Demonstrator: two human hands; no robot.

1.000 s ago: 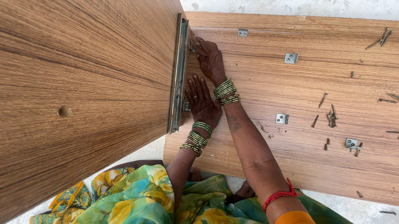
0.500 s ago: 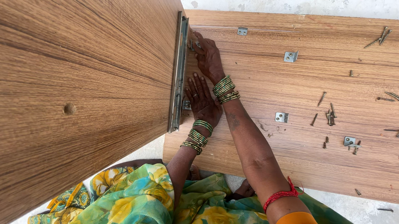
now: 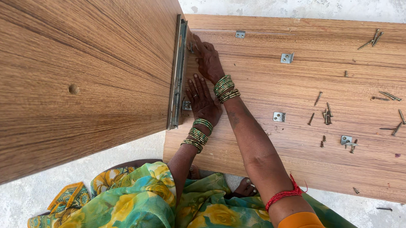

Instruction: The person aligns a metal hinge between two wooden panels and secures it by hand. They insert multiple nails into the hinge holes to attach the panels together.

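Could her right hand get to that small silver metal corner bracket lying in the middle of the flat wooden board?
Probably yes: the right hand rests on the flat wooden board, and only bare board lies between it and the small silver metal corner bracket.

Upright wood panel walls off whole left side; metal rail along its edge.
Left hand and right hand crowd narrow strip just beside rail, small bracket there too.
Flat board right of forearms: open band, then brackets and loose screws scattered.
Far right: more screws.
Near edge of board mostly bare.
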